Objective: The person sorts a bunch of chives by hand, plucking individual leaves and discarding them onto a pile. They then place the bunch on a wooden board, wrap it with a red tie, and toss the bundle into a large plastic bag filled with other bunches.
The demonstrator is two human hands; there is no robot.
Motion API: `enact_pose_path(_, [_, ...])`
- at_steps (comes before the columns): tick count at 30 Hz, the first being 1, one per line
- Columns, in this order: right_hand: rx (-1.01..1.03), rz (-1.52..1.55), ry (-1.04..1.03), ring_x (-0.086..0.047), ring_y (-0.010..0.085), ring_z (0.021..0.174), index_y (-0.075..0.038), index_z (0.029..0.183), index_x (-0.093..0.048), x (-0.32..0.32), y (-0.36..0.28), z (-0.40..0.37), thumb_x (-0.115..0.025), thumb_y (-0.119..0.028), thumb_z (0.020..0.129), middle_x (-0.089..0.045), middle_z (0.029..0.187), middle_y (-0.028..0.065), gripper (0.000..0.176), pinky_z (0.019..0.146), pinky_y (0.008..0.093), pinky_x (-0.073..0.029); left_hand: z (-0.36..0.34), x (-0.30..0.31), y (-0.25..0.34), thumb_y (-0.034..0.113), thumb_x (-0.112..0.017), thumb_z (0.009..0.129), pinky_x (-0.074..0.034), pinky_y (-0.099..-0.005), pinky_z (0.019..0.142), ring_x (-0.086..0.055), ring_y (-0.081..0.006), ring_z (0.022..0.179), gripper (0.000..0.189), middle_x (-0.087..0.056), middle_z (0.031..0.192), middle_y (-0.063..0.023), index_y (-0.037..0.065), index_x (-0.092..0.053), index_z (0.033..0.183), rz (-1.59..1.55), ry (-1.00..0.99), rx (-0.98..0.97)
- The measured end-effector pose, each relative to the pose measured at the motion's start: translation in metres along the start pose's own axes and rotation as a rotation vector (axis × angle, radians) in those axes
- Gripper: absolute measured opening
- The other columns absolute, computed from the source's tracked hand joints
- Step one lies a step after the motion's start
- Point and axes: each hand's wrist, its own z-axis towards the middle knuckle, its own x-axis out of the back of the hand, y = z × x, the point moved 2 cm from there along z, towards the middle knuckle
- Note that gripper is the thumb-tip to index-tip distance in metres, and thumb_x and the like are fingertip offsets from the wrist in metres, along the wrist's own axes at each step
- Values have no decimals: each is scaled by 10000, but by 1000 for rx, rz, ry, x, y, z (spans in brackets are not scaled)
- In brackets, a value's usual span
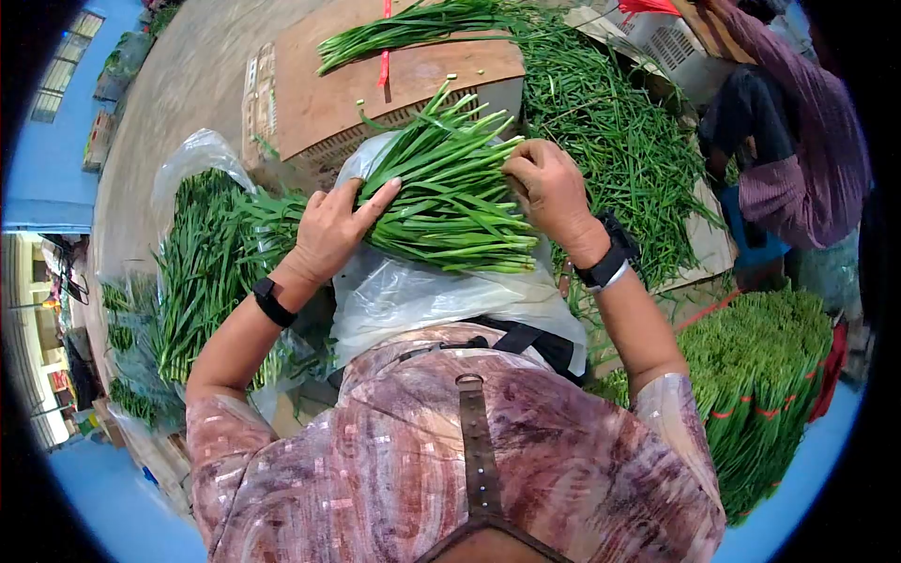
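Note:
A large bunch of garlic chives (450,192) lies across my lap on a clear plastic sheet (422,300), pale stem ends to the right and leaves trailing left. My left hand (343,220) grips the leafy side, with thumb and forefinger over the top of the bunch. At the stem ends, my right hand (554,192) has its fingers pinched together against the stems. Its fingertips partly hide what they hold.
Ahead, a cut bunch (413,33) rests on a brown board (319,94) with red ties. Loose greens (601,141) are heaped at right. A plastic bag of greens (202,253) stands left; tied bundles (760,375) stand lower right. Another person (807,141) sits at upper right.

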Motion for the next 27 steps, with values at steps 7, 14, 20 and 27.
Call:
enact_pose_path(7, [-316, 578, -340, -630, 305, 782, -37, 872, -651, 50, 28, -24, -697, -115, 780, -659, 888, 106, 129, 681, 347, -516, -7, -10, -4, 114, -520, 818, -410, -310, 646, -572, -197, 814, 574, -578, 1012, -112, 136, -439, 1387, -106, 45, 81])
enact_pose_path(14, [-449, -68, -216, -641, 296, 785, -11, 861, -677, 67, 83, -16, -648, -200, 809, -668, 864, 158, 198, 683, 391, -505, -1, 4, -1, 110, -541, 804, -431, -324, 654, -592, -222, 825, 562, -592, 1076, -146, 258, -503, 1345, -85, 9, 26])
enact_pose_path(20, [-308, -4, -305, -617, 328, 789, -28, 773, -682, -3, 13, 37, -674, -241, 778, -653, 828, 149, 213, 680, 437, -493, 0, 1, -2, 149, -517, 812, -406, -305, 632, -573, -195, 813, 588, -576, 1010, -116, 250, -452, 1388, -39, 43, -9])
enact_pose_path(27, [-264, 74, -91, -524, 338, 1072, -60, 814, -637, -10, -6, 13, -683, -134, 736, -562, 1167, 145, 117, 846, 457, -437, -3, -7, -1, 101, -562, 773, -405, -312, 654, -567, -200, 827, 633, -571, 1013, -118, 146, -433, 1391, -143, 80, 185])
